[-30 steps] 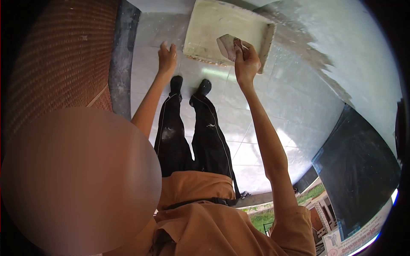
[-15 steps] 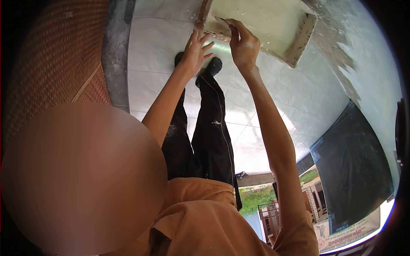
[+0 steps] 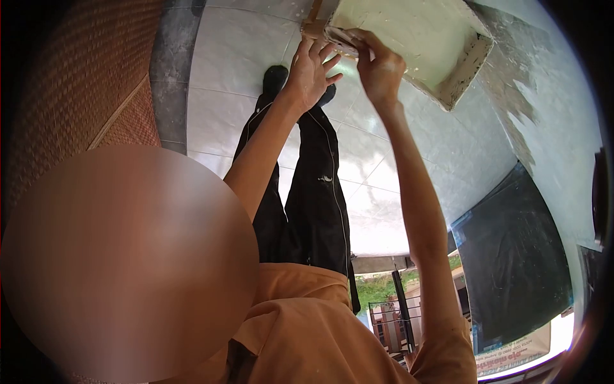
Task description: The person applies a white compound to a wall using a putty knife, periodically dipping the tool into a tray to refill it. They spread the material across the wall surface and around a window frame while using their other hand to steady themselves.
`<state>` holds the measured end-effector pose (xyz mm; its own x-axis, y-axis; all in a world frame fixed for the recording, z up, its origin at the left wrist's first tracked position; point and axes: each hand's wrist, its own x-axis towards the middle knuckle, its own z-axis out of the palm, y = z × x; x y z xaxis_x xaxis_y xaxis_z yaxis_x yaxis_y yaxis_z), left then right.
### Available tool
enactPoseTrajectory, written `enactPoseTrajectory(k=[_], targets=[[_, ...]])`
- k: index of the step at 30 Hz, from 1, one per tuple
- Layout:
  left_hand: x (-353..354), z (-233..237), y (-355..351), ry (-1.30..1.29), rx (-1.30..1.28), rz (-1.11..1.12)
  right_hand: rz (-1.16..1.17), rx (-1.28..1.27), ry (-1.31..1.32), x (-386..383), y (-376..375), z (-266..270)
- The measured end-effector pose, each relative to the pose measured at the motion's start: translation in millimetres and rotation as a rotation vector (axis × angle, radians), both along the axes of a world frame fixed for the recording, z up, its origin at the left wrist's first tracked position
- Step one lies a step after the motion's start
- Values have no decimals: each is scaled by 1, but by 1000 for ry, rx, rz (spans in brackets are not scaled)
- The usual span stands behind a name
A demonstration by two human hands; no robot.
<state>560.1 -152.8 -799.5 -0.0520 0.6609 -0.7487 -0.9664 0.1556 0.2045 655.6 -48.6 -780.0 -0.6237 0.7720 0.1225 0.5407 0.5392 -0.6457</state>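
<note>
My right hand (image 3: 382, 69) is closed in a pinch on a thin flat piece (image 3: 346, 38) at the near left corner of a pale shallow tray (image 3: 470, 69). The fingers cover much of this piece, and I cannot tell its kind. My left hand (image 3: 308, 78) is open, palm showing and fingers spread, just below the same corner. Its fingertips reach a brown wooden strip (image 3: 313, 28) beside the tray. The tray has raised, chipped rims with dark stains and a smooth cream-coloured inside.
Grey floor tiles (image 3: 224, 61) lie under my dark shoes (image 3: 275, 78). A woven wall (image 3: 83, 70) stands at left. On the right are a wall with peeling paint (image 3: 543, 102) and a black sheet (image 3: 518, 256). A blurred round area covers the lower left.
Both hands and the tray sit slightly farther right in view. The piece in my right hand now lies close along the tray's corner. My left hand stays open, fingers nearer that corner.
</note>
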Motion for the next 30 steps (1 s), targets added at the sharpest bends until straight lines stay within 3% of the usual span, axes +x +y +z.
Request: enactPoseTrajectory(k=[6, 9, 10, 12, 13, 16, 20, 24, 28, 30], targets=[[-1, 7, 1, 26, 3, -21, 206, -369, -147, -1, 65, -11], [-2, 1, -1, 8, 29, -24, 283, -525, -202, 1, 101, -42], [-3, -1, -1, 15, 39, -32, 276, -516, -195, 1, 112, -51], [-7, -2, -5, 33, -3, -61, 288, -811, -224, 2, 126, -57], [-8, 0, -7, 63, -32, -47, 279, -800, -216, 5, 126, -57], [-16, 3, -14, 152, -174, -54, 94, -981, -119, 18, 119, -44], [-29, 18, -26, 251, -205, -101, -273, -1231, 351, 40, 84, -9], [-38, 40, -31, 286, -196, -132, -341, -1360, 785, 55, 64, 34], [-45, 80, -18, 336, -150, -181, -258, -1329, 1109, 50, 59, 101], [-51, 104, -4, 377, -98, -206, -419, -1259, 1226, 38, 56, 147]])
